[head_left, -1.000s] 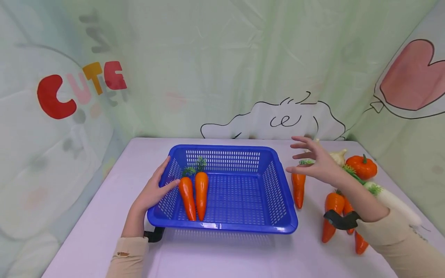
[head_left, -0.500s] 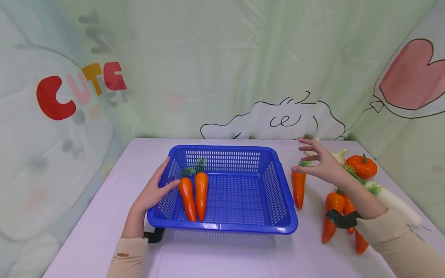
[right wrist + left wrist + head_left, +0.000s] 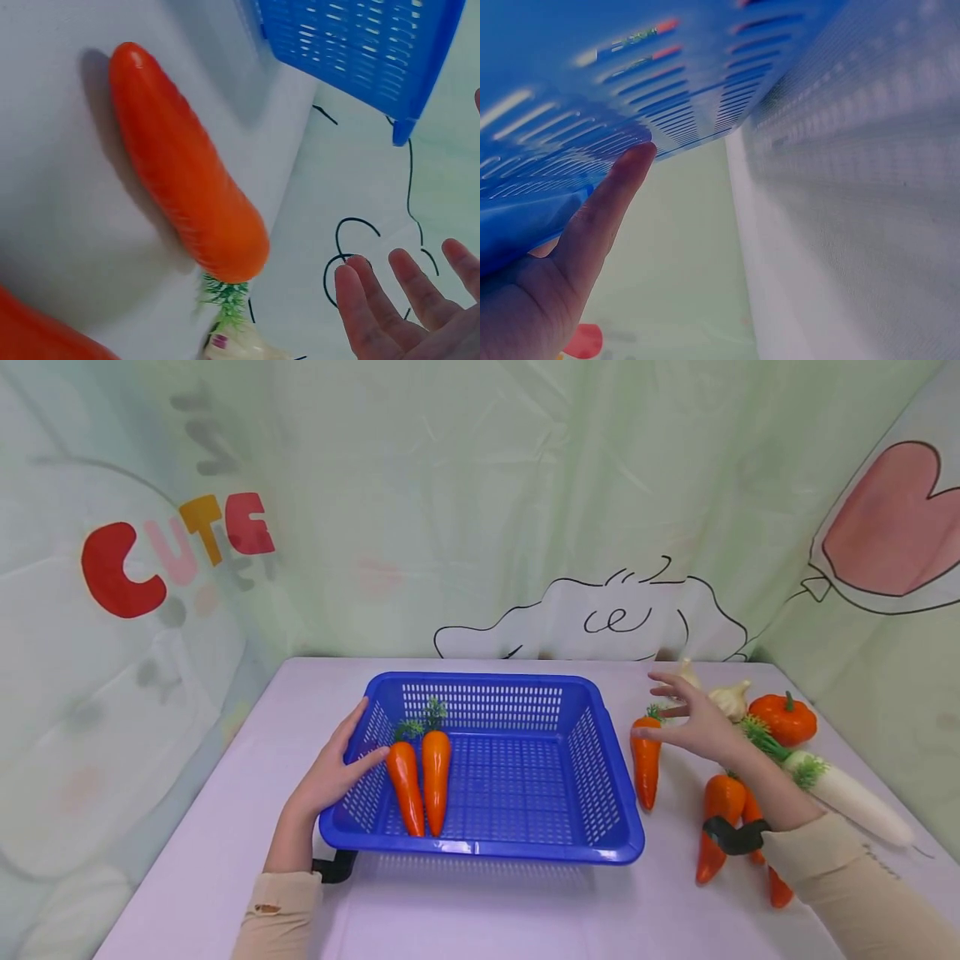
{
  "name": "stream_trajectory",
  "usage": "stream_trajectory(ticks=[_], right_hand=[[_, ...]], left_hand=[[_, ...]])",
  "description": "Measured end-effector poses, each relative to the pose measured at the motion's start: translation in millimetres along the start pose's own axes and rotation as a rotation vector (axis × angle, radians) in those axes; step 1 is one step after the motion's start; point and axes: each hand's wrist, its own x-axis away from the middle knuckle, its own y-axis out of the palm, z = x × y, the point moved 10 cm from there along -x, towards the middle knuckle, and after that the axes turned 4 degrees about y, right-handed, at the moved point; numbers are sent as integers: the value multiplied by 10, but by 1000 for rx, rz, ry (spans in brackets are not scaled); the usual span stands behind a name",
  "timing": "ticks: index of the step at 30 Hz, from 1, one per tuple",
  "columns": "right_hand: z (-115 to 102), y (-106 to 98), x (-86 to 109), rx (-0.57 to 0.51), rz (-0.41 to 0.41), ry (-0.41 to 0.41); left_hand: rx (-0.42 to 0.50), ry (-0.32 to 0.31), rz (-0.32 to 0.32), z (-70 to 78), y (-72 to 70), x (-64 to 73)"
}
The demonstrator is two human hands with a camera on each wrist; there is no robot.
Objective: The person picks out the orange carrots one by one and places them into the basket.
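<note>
A: Head view: what do we see?
B: We see the left hand [image 3: 330, 781] holding the left rim of the blue basket [image 3: 480, 848], beside two carrots [image 3: 406, 787]; the right hand [image 3: 696, 720], spread and grasping nothing, is near the far end of the lone carrot [image 3: 646, 772], just right of the basket.
A: Left wrist view?
B: A finger [image 3: 604, 206] lies against the slotted wall; pushing there could, we judge, slide the basket into the lone carrot.
A: Right wrist view?
B: Grasping only the leafy top [image 3: 226, 296], we judge, could let the smooth body swing or slip.
</note>
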Motion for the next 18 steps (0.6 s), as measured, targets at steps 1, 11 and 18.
stream_trajectory(ticks=[1, 11, 18], right_hand=[[26, 22, -4, 6, -6, 9], [225, 154, -8, 12, -12, 24], [337, 207, 4, 13, -24, 59]], left_hand=[[-1, -1, 0, -1, -1, 1], [0, -6, 1, -6, -4, -9], [11, -20, -4, 106, -7, 41]])
